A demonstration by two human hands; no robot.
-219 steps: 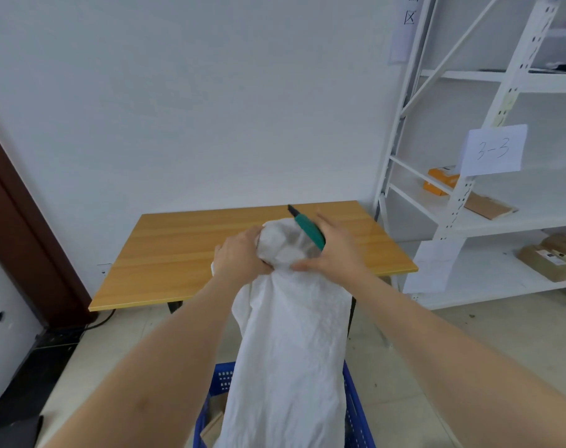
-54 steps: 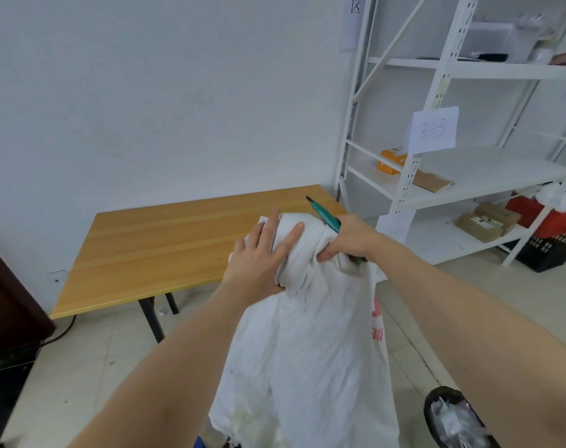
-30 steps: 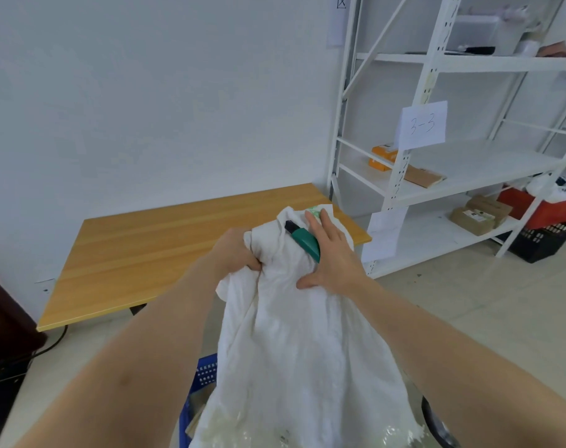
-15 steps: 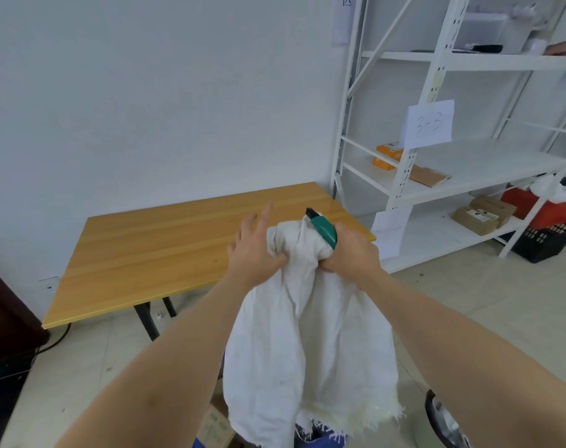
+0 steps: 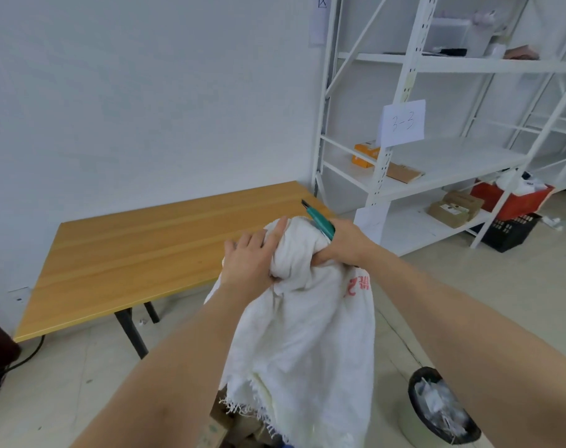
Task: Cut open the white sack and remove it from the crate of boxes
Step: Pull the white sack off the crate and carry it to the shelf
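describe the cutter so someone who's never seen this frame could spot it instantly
Start at the long wooden table against the white wall, then move to its right end, where two hands bunch up a white woven sack. The slim teal utility knife sticks up from the right hand, its dark tip angled toward the wall. It is the only teal, rigid thing among white cloth and skin.

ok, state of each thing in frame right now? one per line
white sack: lifted, bunched at top, frayed cut edge hanging
left hand: grips the sack's bunched top
right hand: grips sack and knife together
utility knife: held, tip pointing up and away
wooden table: bare
bin: holds scraps
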